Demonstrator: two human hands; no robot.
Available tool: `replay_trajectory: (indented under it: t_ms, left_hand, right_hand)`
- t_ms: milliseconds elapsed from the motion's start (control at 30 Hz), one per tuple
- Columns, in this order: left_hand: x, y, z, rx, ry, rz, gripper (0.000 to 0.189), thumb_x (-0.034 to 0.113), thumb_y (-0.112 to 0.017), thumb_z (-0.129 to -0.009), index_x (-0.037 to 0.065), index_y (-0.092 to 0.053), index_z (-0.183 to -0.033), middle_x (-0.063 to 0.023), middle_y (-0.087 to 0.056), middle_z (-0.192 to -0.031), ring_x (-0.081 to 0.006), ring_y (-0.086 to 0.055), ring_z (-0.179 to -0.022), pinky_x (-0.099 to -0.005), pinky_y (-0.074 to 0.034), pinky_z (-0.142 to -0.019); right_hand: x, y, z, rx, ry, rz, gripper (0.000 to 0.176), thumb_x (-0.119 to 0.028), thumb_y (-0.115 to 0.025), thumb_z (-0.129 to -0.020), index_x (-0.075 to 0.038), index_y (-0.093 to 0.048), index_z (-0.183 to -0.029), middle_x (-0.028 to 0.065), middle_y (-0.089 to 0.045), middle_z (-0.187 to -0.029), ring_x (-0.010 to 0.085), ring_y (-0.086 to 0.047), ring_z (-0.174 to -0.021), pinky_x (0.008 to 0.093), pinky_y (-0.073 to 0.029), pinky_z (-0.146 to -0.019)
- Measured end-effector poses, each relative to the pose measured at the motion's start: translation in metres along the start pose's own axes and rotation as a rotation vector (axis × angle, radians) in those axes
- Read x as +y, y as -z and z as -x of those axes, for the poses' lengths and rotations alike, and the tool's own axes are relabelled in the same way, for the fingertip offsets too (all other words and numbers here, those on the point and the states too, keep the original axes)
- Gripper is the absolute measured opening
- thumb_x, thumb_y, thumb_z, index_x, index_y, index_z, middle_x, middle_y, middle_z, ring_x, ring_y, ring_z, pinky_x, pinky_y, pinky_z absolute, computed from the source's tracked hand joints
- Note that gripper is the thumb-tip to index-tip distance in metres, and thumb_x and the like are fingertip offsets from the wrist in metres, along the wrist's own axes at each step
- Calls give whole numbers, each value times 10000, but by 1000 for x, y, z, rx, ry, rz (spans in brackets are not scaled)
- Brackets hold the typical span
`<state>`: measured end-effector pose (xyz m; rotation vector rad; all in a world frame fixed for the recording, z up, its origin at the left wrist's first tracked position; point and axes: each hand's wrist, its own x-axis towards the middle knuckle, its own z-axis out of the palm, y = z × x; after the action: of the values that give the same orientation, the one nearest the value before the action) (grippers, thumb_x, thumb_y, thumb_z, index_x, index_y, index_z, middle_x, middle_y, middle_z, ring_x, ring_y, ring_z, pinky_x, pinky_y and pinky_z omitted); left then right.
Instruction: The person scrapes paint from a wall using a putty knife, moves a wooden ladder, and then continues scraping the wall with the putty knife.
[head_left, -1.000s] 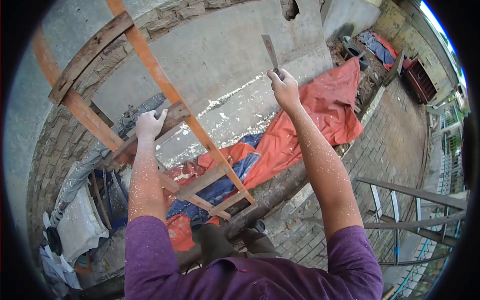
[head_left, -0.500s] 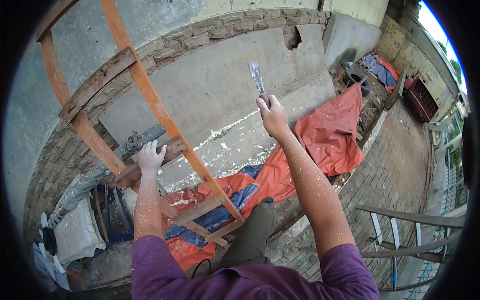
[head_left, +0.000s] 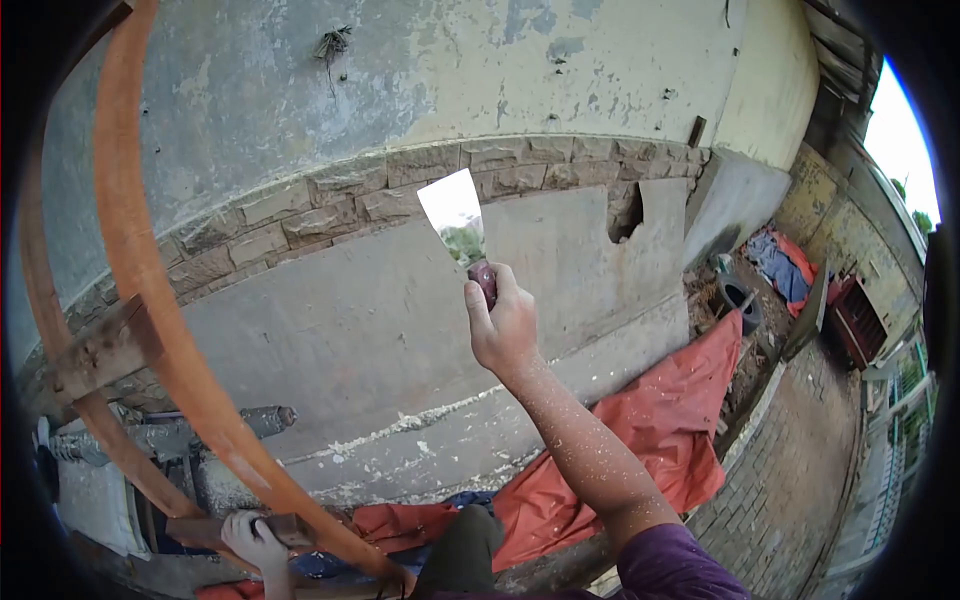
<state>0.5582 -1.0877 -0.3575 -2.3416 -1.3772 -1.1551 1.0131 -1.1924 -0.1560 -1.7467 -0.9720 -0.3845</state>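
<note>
My right hand (head_left: 508, 325) is closed around the dark handle of a scraper (head_left: 458, 215), held up in front of the wall. Its flat metal blade points upward and reflects bright light. Low on the left, my left hand (head_left: 254, 542) has its fingers wrapped over a rung of the wooden ladder (head_left: 190, 375). The peeling painted wall (head_left: 290, 105) rises behind, with a band of stone bricks (head_left: 270, 205) beneath the paint. Pale flecks dot my right forearm.
Red tarp (head_left: 665, 425) lies along the wall's base, strewn with pale paint flakes nearby. A wrapped roll (head_left: 190, 435) rests behind the ladder at left. Farther right are a tire (head_left: 738, 303), a reddish slatted crate (head_left: 857, 322) and brick paving (head_left: 790, 450).
The view has tilted up toward the wall. My right hand has turned the scraper so its blade face shows broadly. My left hand stays on the ladder rung.
</note>
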Motion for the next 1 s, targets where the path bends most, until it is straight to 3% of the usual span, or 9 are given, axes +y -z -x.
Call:
replay_trajectory:
  t_ms: [100,167,200,333,400,500,733,967,1000]
  left_hand:
    - [8,4,-10,-76,61,20,272,254,-442,-884,23,-570,-821,-143,-585,-927,-372,-496,-1043,-498,-328,-950]
    - [38,17,-45,141,-229,-63,452,371,-387,-982,62,-612,-740,-117,-576,-663,-302,-541,-567,-423,-460,-540]
    - [39,20,-51,128,-231,-83,452,371,-387,-982,62,-612,-740,-117,-576,-663,-302,-541,-567,-423,-460,-540]
    - [18,16,-25,-3,-182,-183,447,338,-338,-994,36,-630,-840,-132,-608,-790,-322,-563,-713,-453,-470,-689]
    - [10,13,-16,-67,-136,-222,446,333,-328,-991,28,-637,-890,-144,-616,-871,-344,-572,-814,-473,-466,-782]
    - [14,22,-8,-371,184,-133,443,354,-332,-940,-12,-554,-1052,-196,-530,-1192,-394,-419,-1209,-538,-268,-1026]
    - [67,26,-13,-479,440,-230,475,308,-277,-974,-29,-525,-1199,-191,-475,-1337,-416,-277,-1345,-550,-165,-1115]
    - [82,-14,9,-321,152,-559,445,298,-339,-988,-45,-493,-1227,-206,-519,-1276,-400,-416,-1251,-487,-267,-1085]
    - [106,-24,-8,-212,501,-501,479,349,-368,-981,-42,-484,-1230,-204,-531,-1258,-375,-454,-1218,-484,-299,-1053]
  right_hand:
    - [50,-33,-55,-63,36,-134,285,-225,-590,-890,8,-546,-1047,190,-625,-770,351,-631,-725,436,-475,-651]
    - [78,-52,-79,-109,-40,-287,242,-199,-572,-905,9,-551,-1026,134,-607,-719,265,-615,-650,361,-457,-589]
    - [88,-56,-87,-156,-105,-409,202,-174,-554,-920,10,-556,-1005,79,-589,-668,179,-599,-575,286,-439,-527]
    - [96,-51,-113,-314,-534,-927,139,-140,-504,-962,-58,-441,-1056,39,-545,-663,132,-575,-552,254,-453,-477]
    - [111,-52,-122,-354,-533,-922,146,-148,-498,-969,-80,-395,-1047,35,-517,-648,128,-538,-507,257,-437,-436]
    - [125,-55,-133,-340,-629,-891,137,-144,-517,-957,-67,-412,-1002,27,-513,-617,103,-472,-426,253,-383,-379]
    - [144,-63,-165,-409,-613,-953,153,-173,-523,-956,-62,-420,-981,20,-500,-609,101,-471,-425,253,-382,-378]
    - [211,-61,-202,-561,-620,-998,133,-192,-453,-971,-61,-450,-989,38,-523,-638,118,-495,-450,260,-403,-407]
    - [224,-59,-206,-568,-629,-996,119,-175,-450,-969,-57,-452,-976,33,-525,-638,115,-497,-447,261,-404,-400]
